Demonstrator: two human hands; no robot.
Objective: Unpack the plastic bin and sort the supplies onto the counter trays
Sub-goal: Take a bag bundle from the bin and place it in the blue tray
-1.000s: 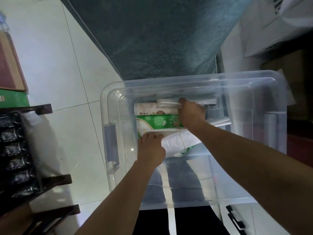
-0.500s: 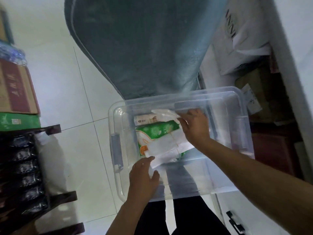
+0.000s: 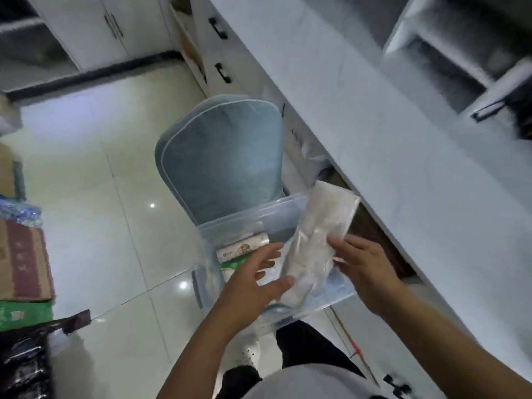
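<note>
Both the left hand (image 3: 253, 279) and right hand (image 3: 361, 267) grip a clear-wrapped packet (image 3: 319, 240) lifted above the plastic bin (image 3: 230, 226), where a green pack (image 3: 230, 264) remains; the tabletop (image 3: 388, 139) awaits, so sorting seems barely begun.

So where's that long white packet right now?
In the head view, the white packet is held up over the clear bin, between the left hand and right hand, beside the counter.

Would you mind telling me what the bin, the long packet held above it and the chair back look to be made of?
Bin: clear, glossy hard plastic; the packages inside show through its walls.
Long packet, held by both hands: thin, shiny plastic film, crinkled with glare; its pale contents are too blurred to tell.
Chair back: matte blue-grey woven fabric, probably padded, with lighter piping along its edge.
</note>
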